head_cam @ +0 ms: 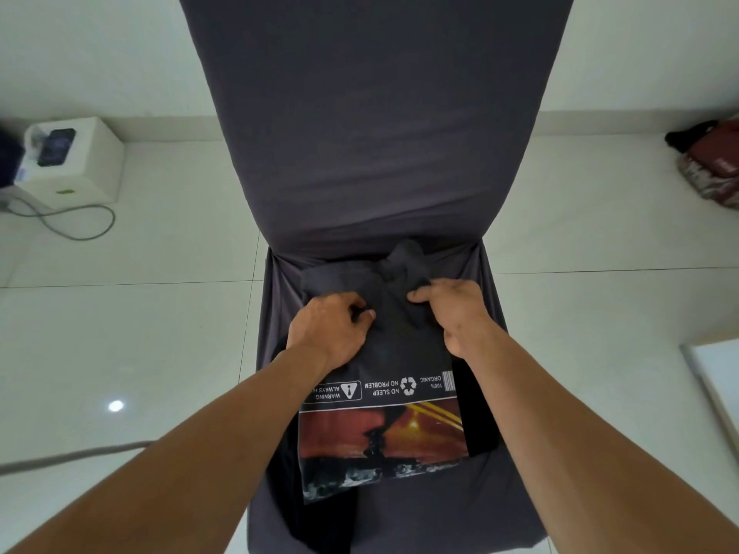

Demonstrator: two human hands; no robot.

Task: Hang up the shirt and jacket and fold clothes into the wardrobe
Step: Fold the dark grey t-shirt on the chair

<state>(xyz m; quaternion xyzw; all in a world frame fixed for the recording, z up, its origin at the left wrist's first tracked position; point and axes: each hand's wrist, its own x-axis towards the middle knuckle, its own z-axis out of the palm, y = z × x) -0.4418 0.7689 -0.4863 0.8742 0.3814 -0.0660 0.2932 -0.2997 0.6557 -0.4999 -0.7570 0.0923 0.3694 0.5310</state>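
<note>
A black T-shirt (400, 353) with a red and orange print and white lettering lies on the seat of a chair with a dark grey cover (372, 133). My left hand (332, 325) grips the shirt's cloth at the left of its far part. My right hand (452, 305) pinches a bunched fold of the same shirt at the right. Both hands sit close together above the printed panel. The near end of the shirt hangs toward the front of the seat.
The chair stands on a glossy white tiled floor (160, 333). A white box (84, 161) with a dark device on top and a grey cable (80, 221) sit at the left wall. A pile of reddish clothes (712, 161) lies at the far right. A white panel edge (716, 377) shows at right.
</note>
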